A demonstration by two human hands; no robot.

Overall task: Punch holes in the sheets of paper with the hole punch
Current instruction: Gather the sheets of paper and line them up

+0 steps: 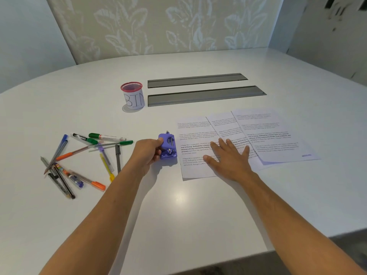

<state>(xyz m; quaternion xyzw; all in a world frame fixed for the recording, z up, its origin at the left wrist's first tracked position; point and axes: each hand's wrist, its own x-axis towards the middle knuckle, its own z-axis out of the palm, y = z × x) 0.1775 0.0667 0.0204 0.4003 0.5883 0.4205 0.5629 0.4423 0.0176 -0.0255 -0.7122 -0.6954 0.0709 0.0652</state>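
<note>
Both forearms are reaching over the white table (184, 205). Left hand (146, 153) is gripping the purple hole punch (167, 146), fingers curled round its left side; the punch is sitting at the left edge of the nearest printed sheet (193, 147). Right hand (228, 157) is lying flat, fingers spread, pressing that sheet just right of the punch. Two further sheets (274, 135) are overlapping beyond it. Scattered pens (85, 155) are lying left of the punch; a cup marked BIN (133, 96) is standing behind it.

head cam | looks forward and down | close above white table (178, 205) | single view
</note>
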